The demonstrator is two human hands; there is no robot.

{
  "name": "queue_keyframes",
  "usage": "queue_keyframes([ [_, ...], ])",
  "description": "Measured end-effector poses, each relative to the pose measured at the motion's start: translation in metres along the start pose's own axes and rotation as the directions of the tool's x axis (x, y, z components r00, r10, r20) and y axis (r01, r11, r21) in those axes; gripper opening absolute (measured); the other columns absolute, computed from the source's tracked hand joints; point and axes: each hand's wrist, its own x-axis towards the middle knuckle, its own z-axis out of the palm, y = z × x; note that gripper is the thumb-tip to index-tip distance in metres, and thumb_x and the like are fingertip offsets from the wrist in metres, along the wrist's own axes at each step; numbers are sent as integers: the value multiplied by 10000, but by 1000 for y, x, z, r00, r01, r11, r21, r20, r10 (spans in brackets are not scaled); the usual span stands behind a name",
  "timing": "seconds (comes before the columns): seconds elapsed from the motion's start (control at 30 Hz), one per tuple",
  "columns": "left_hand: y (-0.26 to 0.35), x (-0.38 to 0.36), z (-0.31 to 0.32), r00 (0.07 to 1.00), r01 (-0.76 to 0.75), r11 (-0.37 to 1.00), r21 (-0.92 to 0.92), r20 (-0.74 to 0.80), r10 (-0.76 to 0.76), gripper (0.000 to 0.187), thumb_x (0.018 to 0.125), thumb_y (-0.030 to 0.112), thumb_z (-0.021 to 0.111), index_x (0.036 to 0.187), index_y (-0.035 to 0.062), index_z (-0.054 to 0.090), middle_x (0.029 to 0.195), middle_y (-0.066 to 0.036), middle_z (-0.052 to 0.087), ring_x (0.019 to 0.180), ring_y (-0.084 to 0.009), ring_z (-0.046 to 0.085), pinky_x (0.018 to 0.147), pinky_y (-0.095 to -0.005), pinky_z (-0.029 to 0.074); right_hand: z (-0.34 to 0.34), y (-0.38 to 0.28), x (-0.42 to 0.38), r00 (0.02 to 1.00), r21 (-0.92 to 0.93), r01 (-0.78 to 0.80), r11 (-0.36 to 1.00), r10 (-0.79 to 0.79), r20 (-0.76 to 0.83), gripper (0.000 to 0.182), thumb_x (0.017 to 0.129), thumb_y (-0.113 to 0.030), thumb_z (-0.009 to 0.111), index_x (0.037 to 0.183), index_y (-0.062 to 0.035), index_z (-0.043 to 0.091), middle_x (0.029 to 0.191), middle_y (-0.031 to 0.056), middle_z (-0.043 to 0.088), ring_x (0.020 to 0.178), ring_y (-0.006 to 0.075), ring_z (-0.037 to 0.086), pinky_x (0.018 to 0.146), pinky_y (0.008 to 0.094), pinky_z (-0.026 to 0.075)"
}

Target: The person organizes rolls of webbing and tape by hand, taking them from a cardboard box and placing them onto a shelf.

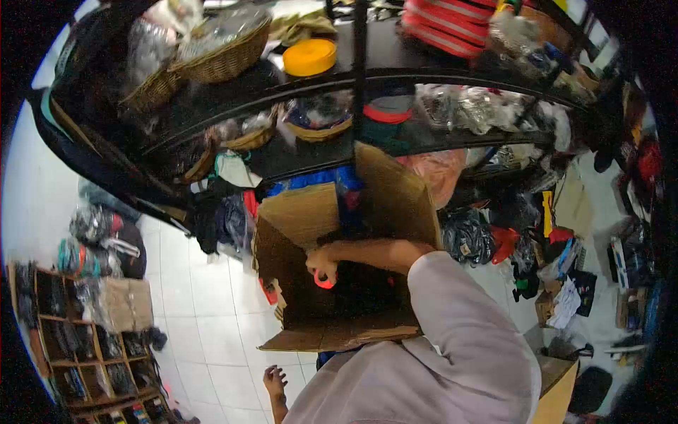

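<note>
A large cardboard box [296, 205] stands before me with its flaps up. My right hand [323, 261] reaches over its opening, fingers closed around a small bright red ring-shaped thing [324, 280]. What kind of thing it is I cannot make out, as my fingers cover part of it. The inside of the box is dark, and its contents are hardly visible. My left hand [275, 381] hangs low beside my body above the tiled floor, apart from the box, its fingers spread and holding nothing.
Black shelves [247, 99] ahead hold wicker baskets [222, 53], a yellow roll [309, 58] and several plastic-wrapped goods. A wooden cubby rack [92, 346] stands at the left with a wrapped parcel [125, 304]. Bags and loose papers [565, 302] clutter the right side.
</note>
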Motion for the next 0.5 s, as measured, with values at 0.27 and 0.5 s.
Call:
queue_keyframes([
  [0.27,32,37,28,977,-140,983,121,175,118,208,940,231,577,1117,122,580,935,-81,661,740,-191,648,557,-321,506,-207,-162,-285,950,347,-139,927,224,-219,550,713,-241,829,1185,-56,616,1023,56,656,892,151,612,765,306,513],
  [0.5,-21,58,-22,982,164,807,-567,172,-79,235,873,197,564,1055,72,644,783,-22,661,649,-184,601,663,-292,483,-270,-107,-398,-151,228,-861,455,201,-968,645,691,-357,803,1198,-5,615,1001,100,695,824,196,659,753,353,532],
])
